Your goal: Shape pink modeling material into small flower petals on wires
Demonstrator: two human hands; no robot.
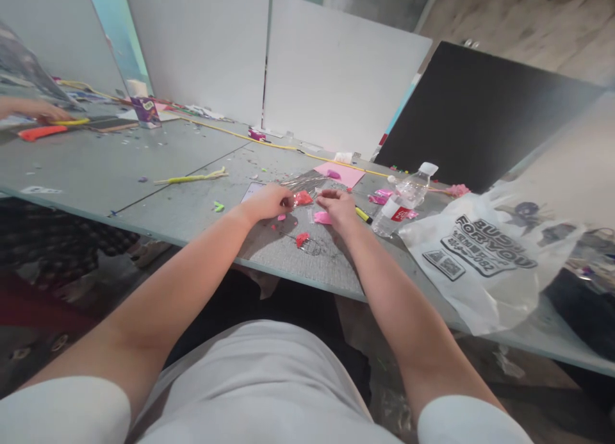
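Quietly, a person in pale short sleeves worked with both bare hands over a littered grey table (pixel 182 207). From where I stood, the left hand (pixel 271 200) was curled, thumb and fingers drawn together and clamped on the near end of a red packet (pixel 303 198), which lay between the two hands. The right hand (pixel 339 207) was bent inward just beyond it, fingers curled toward the thumb; whether its tips met or pinched something thin, I could not tell. A pink packet (pixel 322 218) sat just beside that thumb, partly under the hand. Nearer the table's edge rested a red lump (pixel 302 239) with looped wire beside it. A yellow-and-black tool (pixel 364 214) lay near the right wrist, next to an upright, red-labelled bottle (pixel 402 204) and a printed white plastic bag (pixel 475 258). Well apart, at far left, a co-worker's hand (pixel 45 112) reached above an orange handle (pixel 42 132).
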